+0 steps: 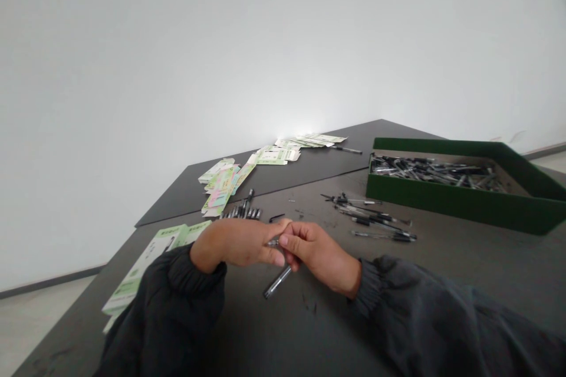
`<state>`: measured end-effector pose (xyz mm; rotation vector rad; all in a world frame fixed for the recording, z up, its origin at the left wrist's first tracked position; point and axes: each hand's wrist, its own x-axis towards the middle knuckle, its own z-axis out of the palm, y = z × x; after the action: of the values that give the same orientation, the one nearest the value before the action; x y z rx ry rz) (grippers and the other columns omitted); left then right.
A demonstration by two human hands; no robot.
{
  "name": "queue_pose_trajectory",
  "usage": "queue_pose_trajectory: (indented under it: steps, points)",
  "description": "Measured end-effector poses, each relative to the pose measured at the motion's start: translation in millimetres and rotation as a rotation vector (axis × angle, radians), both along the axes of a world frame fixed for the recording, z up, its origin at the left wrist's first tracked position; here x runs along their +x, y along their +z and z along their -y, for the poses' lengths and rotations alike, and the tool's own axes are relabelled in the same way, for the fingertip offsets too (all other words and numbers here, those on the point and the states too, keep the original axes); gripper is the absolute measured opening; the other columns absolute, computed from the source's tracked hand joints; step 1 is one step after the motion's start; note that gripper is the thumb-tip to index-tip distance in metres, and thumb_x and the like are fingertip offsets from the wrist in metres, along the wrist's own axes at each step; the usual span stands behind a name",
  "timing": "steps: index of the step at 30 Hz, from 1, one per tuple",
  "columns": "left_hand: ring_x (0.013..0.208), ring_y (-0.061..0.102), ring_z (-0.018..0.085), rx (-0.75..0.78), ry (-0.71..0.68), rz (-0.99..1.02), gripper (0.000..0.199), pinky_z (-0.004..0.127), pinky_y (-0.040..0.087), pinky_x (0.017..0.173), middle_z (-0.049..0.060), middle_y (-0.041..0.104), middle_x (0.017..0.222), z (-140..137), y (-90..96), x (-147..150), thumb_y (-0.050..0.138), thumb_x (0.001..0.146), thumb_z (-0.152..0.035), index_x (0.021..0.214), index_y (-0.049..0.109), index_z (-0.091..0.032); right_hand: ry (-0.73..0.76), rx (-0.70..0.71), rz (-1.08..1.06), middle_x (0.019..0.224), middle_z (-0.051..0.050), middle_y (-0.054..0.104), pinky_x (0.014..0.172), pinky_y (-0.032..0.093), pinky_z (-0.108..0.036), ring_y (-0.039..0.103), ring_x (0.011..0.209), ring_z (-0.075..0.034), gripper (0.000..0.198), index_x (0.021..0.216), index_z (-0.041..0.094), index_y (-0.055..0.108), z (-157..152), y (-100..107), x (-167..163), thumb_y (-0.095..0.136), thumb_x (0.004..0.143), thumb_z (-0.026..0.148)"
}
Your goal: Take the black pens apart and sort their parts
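My left hand and my right hand meet over the near middle of the table. A thin, clear pen piece shows between my left thumb and forefinger and runs to my right fingertips. Both hands are closed around it, and most of it is hidden by the fingers. Just below my right fingers is a capped pen, slanting down to the left. I cannot tell whether its upper end is touched by my fingers or lies free. A small black pen clip or cap part rests behind my hands.
Several pens sit in a row behind my left hand. Loose pens lie to the right, before a green box full of pens. Green-white cartons lie at left, and flattened cartons along the back. One pen lies farther back.
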<state>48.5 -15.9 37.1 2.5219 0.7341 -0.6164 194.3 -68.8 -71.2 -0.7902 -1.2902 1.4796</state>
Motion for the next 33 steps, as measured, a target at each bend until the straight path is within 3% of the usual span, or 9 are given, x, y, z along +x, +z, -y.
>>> queue_pose_trajectory:
  steps: [5, 7, 10, 18, 23, 27, 32, 33]
  points:
    - [0.086, 0.059, 0.019, -0.126, 0.005, 0.03, 0.034, 0.024, 0.044, 0.076, 0.007, 0.065, 0.102, -5.6, -11.5, 3.6, 0.054, 0.085, -0.033, 0.112, 0.051, -0.013, -0.122, 0.159, 0.08, 0.063, 0.004, 0.051, 0.053, 0.036, -0.021, 0.045, 0.055, -0.009, 0.016, 0.075, 0.017, 0.051, 6.2, 1.6, -1.7, 0.061, 0.08, 0.029]
    - [0.08, 0.059, 0.017, -0.156, -0.036, 0.0, 0.02, 0.023, 0.044, 0.073, 0.004, 0.065, 0.092, -7.4, -16.2, 4.4, 0.052, 0.087, -0.03, 0.099, 0.056, -0.015, -0.132, 0.165, 0.073, 0.066, 0.003, 0.053, 0.057, 0.038, -0.022, 0.046, 0.058, -0.01, 0.013, 0.077, 0.017, 0.052, 8.2, 2.5, -2.6, 0.061, 0.08, 0.026]
    - [0.075, 0.058, 0.016, -0.139, -0.056, -0.011, 0.017, 0.022, 0.043, 0.068, 0.001, 0.064, 0.083, -7.9, -18.3, 4.8, 0.052, 0.088, -0.032, 0.092, 0.057, -0.016, -0.101, 0.152, 0.009, 0.066, 0.003, 0.054, 0.059, 0.038, -0.023, 0.048, 0.061, -0.01, 0.014, 0.079, 0.017, 0.053, 9.1, 2.7, -3.3, 0.061, 0.08, 0.028]
    - [0.065, 0.057, 0.014, -0.063, -0.017, -0.094, 0.015, 0.02, 0.042, 0.059, 0.0, 0.063, 0.074, -2.1, -6.9, 5.7, 0.05, 0.09, -0.027, 0.097, 0.059, -0.016, -0.059, 0.137, 0.006, 0.071, 0.002, 0.056, 0.06, 0.041, -0.023, 0.054, 0.064, -0.011, 0.009, 0.089, 0.017, 0.05, 9.2, 0.1, -1.6, 0.054, 0.083, 0.021]
    - [0.064, 0.059, 0.016, 0.062, 0.025, -0.222, 0.039, 0.021, 0.042, 0.056, 0.002, 0.065, 0.071, -0.5, -3.3, 4.4, 0.05, 0.091, -0.032, 0.123, 0.048, -0.01, -0.236, 0.205, 0.158, 0.069, 0.003, 0.052, 0.059, 0.039, -0.023, 0.048, 0.063, -0.011, 0.009, 0.085, 0.017, 0.051, 4.6, 0.3, 4.5, 0.049, 0.079, 0.012]
    - [0.064, 0.06, 0.015, 0.063, -0.014, -0.221, 0.05, 0.02, 0.043, 0.058, 0.001, 0.067, 0.073, -2.5, -5.5, 3.4, 0.048, 0.092, -0.033, 0.136, 0.036, -0.013, -0.377, 0.26, 0.362, 0.067, 0.005, 0.044, 0.056, 0.034, -0.022, 0.043, 0.06, -0.01, 0.018, 0.088, 0.019, 0.051, 5.6, 0.5, 6.0, 0.049, 0.074, 0.007]
    - [0.064, 0.06, 0.017, 0.079, -0.023, -0.242, 0.047, 0.022, 0.042, 0.058, 0.002, 0.068, 0.074, -2.4, -7.0, 4.4, 0.049, 0.091, -0.033, 0.133, 0.04, -0.013, -0.309, 0.24, 0.5, 0.067, 0.003, 0.052, 0.056, 0.033, -0.023, 0.046, 0.061, -0.011, 0.006, 0.081, 0.017, 0.055, 8.9, 2.5, 3.8, 0.049, 0.082, 0.017]
    - [0.063, 0.06, 0.017, 0.084, -0.025, -0.239, 0.046, 0.023, 0.042, 0.058, 0.002, 0.068, 0.073, -2.5, -7.6, 4.1, 0.049, 0.091, -0.033, 0.132, 0.042, -0.013, -0.275, 0.223, 0.5, 0.066, 0.002, 0.052, 0.056, 0.033, -0.023, 0.046, 0.061, -0.011, 0.011, 0.077, 0.016, 0.056, 8.5, 3.0, 3.3, 0.048, 0.084, 0.021]
